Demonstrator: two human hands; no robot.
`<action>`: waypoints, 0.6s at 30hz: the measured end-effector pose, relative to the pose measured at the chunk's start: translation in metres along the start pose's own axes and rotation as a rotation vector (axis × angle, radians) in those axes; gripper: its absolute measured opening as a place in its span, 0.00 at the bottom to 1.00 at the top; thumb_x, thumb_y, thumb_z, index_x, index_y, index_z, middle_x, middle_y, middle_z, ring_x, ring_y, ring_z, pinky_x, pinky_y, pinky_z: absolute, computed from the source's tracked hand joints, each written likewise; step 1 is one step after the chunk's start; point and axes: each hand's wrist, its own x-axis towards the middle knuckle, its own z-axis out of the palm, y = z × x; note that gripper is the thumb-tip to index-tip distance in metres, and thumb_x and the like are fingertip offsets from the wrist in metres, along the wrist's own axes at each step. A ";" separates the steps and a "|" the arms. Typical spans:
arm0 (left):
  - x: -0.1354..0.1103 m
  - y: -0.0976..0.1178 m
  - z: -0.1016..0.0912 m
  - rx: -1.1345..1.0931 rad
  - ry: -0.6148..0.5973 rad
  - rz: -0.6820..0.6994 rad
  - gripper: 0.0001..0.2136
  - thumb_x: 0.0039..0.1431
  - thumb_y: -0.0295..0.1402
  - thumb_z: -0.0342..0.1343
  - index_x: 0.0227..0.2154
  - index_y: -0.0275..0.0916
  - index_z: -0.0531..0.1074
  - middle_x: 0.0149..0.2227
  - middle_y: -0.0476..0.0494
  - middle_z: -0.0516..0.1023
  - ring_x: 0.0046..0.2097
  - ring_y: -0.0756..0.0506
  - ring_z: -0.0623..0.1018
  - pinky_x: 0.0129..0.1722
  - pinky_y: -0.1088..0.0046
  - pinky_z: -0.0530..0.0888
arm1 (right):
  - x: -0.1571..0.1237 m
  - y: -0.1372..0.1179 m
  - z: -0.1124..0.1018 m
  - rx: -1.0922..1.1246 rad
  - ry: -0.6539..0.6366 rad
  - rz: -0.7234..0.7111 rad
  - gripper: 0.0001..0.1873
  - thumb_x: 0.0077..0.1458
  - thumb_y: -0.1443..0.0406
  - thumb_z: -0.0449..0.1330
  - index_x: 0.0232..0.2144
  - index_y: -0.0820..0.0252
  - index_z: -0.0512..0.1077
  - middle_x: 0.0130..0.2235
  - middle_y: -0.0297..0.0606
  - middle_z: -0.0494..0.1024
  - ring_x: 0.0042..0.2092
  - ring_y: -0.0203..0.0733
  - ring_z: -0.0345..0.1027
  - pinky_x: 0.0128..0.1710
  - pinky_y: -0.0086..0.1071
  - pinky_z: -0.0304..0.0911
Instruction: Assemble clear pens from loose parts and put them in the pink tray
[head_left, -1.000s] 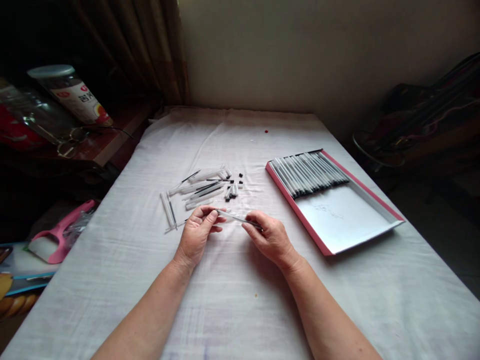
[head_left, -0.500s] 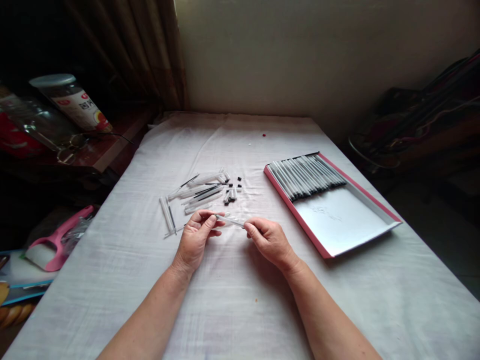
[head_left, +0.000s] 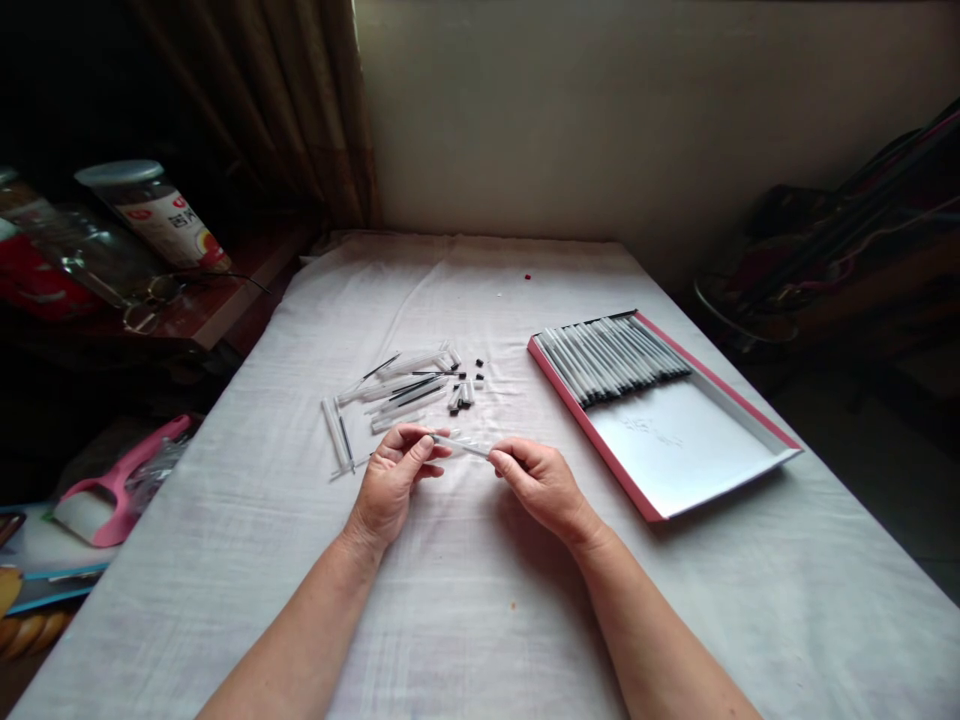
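A slim pen with a clear, whitish barrel (head_left: 463,446) is held level between my two hands. My left hand (head_left: 394,480) pinches its left end between thumb and fingers. Round the other end, the thumb and bent fingers of my right hand (head_left: 536,485) are closed, hiding the tip. Just beyond lies a loose pile of clear pen barrels (head_left: 409,420), dark ink refills (head_left: 411,391) and small black pen caps (head_left: 465,402). To the right, a pink-edged box lid (head_left: 592,455) holds a row of assembled pens (head_left: 611,358) with black ends.
A white cloth (head_left: 420,620) covers the table. On a side shelf at left stand a lidded jar (head_left: 161,215) and glasses (head_left: 146,305). A pink-handled tool (head_left: 120,490) lies below the table's left edge. A tiny red piece (head_left: 527,277) sits near the back.
The view has tilted slightly, so the scene sits a little lower. Both hands keep the same hold on the pen, with hardly any visible movement.
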 end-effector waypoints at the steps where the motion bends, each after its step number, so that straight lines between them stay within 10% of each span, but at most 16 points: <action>1: 0.000 0.000 0.000 -0.002 -0.009 -0.001 0.16 0.43 0.39 0.68 0.31 0.37 0.71 0.38 0.45 0.81 0.32 0.49 0.80 0.26 0.79 0.76 | 0.000 0.000 0.000 0.016 -0.022 0.029 0.16 0.58 0.60 0.54 0.23 0.60 0.71 0.22 0.32 0.72 0.26 0.35 0.65 0.28 0.27 0.61; 9: 0.002 0.000 -0.001 -0.028 0.050 0.007 0.16 0.42 0.40 0.68 0.30 0.38 0.70 0.37 0.47 0.81 0.31 0.50 0.80 0.25 0.80 0.74 | 0.001 -0.001 0.000 0.310 0.073 0.139 0.13 0.49 0.58 0.63 0.35 0.59 0.73 0.27 0.32 0.74 0.28 0.35 0.66 0.28 0.28 0.63; 18: 0.002 -0.003 -0.002 -0.031 0.037 0.025 0.16 0.42 0.39 0.69 0.30 0.38 0.70 0.38 0.46 0.81 0.32 0.50 0.81 0.25 0.80 0.75 | 0.004 -0.009 -0.001 0.492 0.153 0.299 0.15 0.45 0.55 0.65 0.24 0.61 0.72 0.20 0.34 0.76 0.18 0.30 0.57 0.19 0.26 0.54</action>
